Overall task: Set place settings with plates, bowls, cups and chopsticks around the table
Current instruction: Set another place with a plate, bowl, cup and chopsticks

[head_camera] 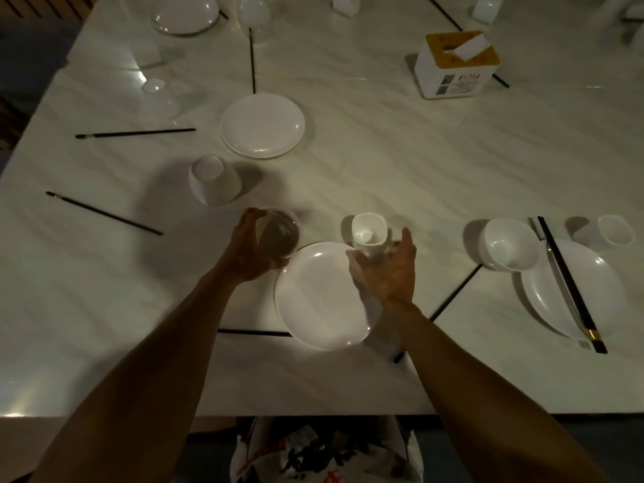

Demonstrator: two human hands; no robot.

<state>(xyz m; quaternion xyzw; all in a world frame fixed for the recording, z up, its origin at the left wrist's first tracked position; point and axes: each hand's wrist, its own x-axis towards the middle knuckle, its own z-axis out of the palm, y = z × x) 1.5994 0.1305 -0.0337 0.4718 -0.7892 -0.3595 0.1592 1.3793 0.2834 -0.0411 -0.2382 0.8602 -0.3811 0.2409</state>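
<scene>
My left hand (249, 247) grips a round bowl (280, 235), which looks dark in this light, just above the table left of the near plate. My right hand (386, 270) is wrapped round the lower part of a white square-mouthed cup (368, 230), held upright at the far right rim of the white plate (320, 301) in front of me. Two single black chopsticks (254, 332) (453, 298) stick out from under and beside this plate. To the right lies a finished-looking setting: plate (592, 291), bowl (508, 244), cup (615, 230) and paired chopsticks (564, 270).
A second plate (262, 126) and an upturned white bowl (214, 181) sit further out on the pale table (400, 151). Loose chopsticks (136, 133) (104, 213) (251, 61) lie at the left. A tissue box (453, 64) stands far right; more dishes (184, 13) sit at the back.
</scene>
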